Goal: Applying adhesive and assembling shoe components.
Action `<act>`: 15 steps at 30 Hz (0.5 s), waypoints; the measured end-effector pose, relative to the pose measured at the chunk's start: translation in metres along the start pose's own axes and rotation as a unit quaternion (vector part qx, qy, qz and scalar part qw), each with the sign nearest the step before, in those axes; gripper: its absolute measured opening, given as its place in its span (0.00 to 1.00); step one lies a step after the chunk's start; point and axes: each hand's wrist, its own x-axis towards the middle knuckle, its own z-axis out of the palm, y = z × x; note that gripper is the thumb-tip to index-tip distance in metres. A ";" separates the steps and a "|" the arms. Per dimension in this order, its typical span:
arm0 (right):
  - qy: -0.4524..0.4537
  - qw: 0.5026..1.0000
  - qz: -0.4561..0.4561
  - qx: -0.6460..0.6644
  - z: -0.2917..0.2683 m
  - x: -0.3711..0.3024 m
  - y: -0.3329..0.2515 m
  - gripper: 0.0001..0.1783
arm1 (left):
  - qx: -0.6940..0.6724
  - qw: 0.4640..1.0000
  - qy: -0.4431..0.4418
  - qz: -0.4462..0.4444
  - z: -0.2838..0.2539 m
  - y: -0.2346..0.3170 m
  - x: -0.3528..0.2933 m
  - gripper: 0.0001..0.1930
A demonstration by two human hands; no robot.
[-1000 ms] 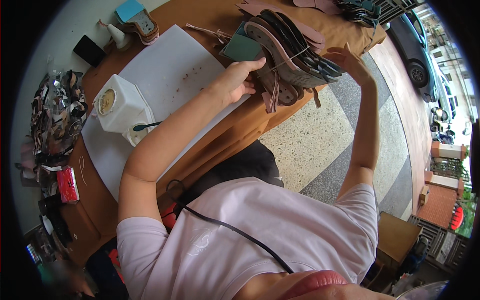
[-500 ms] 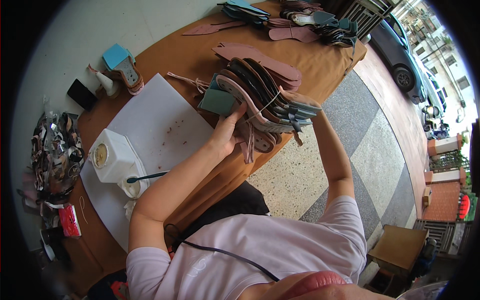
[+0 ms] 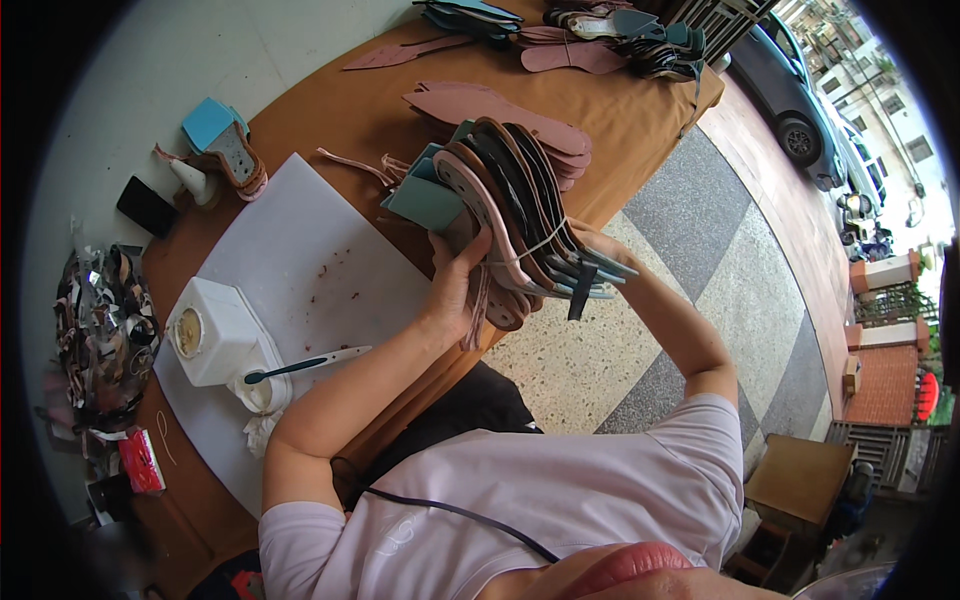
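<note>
My left hand (image 3: 455,288) is clamped on the left side of the banded bundle of soles (image 3: 512,205), positioned at the edge of the brown table (image 3: 632,130). My right hand (image 3: 602,248), apart from it one second ago, now clamps the right end, establishing two-handed support.

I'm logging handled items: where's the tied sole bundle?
In the head view, upper middle, the tied sole bundle is between the left hand and right hand, just below the flat pink pieces.
</note>
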 end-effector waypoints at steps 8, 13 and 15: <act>0.087 0.986 -0.120 -0.076 0.008 -0.061 0.058 0.28 | 0.158 0.982 -0.091 0.051 0.040 0.013 -0.017 0.34; 0.094 0.976 -0.189 -0.060 -0.005 -0.072 0.047 0.28 | 0.277 0.953 -0.117 -0.031 0.079 0.022 0.010 0.32; 0.091 0.970 -0.218 -0.054 -0.012 -0.054 0.036 0.29 | 0.254 0.948 -0.185 -0.041 0.091 0.021 0.029 0.33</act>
